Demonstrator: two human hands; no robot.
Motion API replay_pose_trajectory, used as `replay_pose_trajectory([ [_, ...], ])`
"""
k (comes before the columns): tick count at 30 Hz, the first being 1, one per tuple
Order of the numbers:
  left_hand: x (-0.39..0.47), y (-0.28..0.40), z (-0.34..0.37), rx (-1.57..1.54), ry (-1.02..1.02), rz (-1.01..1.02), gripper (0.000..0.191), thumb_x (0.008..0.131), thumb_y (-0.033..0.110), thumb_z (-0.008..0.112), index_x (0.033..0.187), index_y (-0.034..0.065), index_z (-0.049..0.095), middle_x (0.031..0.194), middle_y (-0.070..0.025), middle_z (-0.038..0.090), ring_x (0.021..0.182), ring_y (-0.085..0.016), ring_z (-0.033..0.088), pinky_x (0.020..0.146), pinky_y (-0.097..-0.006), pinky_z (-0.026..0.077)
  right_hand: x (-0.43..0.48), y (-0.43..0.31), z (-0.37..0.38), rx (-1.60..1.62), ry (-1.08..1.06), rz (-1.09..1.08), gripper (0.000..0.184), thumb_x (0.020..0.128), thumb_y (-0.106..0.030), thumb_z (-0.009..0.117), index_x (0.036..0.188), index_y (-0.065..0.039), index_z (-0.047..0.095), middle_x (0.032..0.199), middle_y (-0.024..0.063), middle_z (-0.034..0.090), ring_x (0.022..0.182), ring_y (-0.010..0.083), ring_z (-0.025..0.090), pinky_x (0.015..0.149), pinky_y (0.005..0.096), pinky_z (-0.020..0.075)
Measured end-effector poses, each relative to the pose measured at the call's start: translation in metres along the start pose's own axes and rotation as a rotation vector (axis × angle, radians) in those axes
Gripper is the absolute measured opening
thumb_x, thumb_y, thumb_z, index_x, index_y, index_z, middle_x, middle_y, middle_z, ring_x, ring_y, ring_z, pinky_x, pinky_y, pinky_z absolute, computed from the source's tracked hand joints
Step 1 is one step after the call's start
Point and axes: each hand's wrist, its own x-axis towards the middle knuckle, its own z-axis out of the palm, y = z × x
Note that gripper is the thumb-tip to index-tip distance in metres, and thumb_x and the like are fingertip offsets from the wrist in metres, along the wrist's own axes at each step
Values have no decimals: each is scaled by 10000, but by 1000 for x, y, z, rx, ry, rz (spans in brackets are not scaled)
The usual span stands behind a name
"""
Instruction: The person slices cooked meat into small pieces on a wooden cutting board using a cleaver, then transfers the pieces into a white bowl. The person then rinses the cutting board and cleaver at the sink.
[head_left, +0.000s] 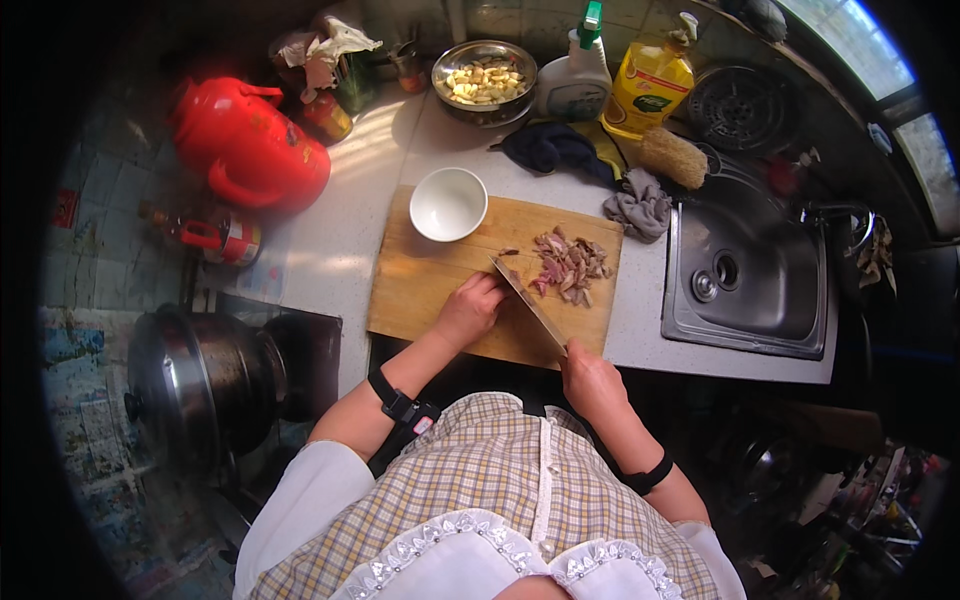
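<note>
My right hand (592, 377) grips the handle of a kitchen knife (531, 306), its blade slanting up and left over a wooden cutting board (427, 285). Beside the blade, my left hand (474, 306) rests on the board with fingers curled; whatever lies under its fingertips is mostly hidden. Sliced raw meat (571, 266) forms a loose pile to the right of the blade, and a small piece lies apart near the knife tip. A white bowl (448, 205) stands on the board's upper left part.
Behind the board are a metal bowl of peeled garlic cloves (484, 82), a spray bottle (576, 82), a yellow soap bottle (649, 86) and cloths (639, 206). A steel sink (750, 262) is on the right. A red thermos (251, 146) and a lidded pot (199, 382) are on the left.
</note>
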Motion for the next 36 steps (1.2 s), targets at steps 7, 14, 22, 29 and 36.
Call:
replay_pose_trajectory([
  [7,-1,-2,-1,-9,-31,-27,219,770,55,659,985,79,693,1017,-89,648,989,-278,615,846,-367,533,18,8,2,86,34,-70,181,915,-154,570,946,-3,474,696,265,627,678,473,623,590,546,498],
  [14,3,2,-3,-115,67,-32,166,785,89,712,949,70,688,993,-80,668,926,-282,642,802,-364,539,-19,29,-15,172,73,-4,217,916,-179,619,990,-10,505,726,254,634,715,467,621,600,534,496],
  [22,2,0,-5,-96,-36,-71,247,763,57,696,1010,68,704,1047,-101,660,973,-306,633,833,-381,537,-28,8,-21,6,6,-41,217,924,-198,604,983,-24,490,734,220,652,680,431,646,575,525,510],
  [29,-2,-5,3,-5,-21,-51,245,765,61,662,1006,88,697,1005,-100,645,961,-312,621,838,-407,538,19,-5,8,-30,28,-75,89,901,-90,506,919,-7,481,758,235,656,633,431,651,550,514,524],
  [36,-2,-5,-1,-58,16,-22,209,743,67,710,950,71,683,1044,-101,665,958,-299,634,832,-380,532,-6,26,-3,109,12,-65,218,914,-175,602,934,-3,470,691,251,633,684,464,636,586,543,504],
])
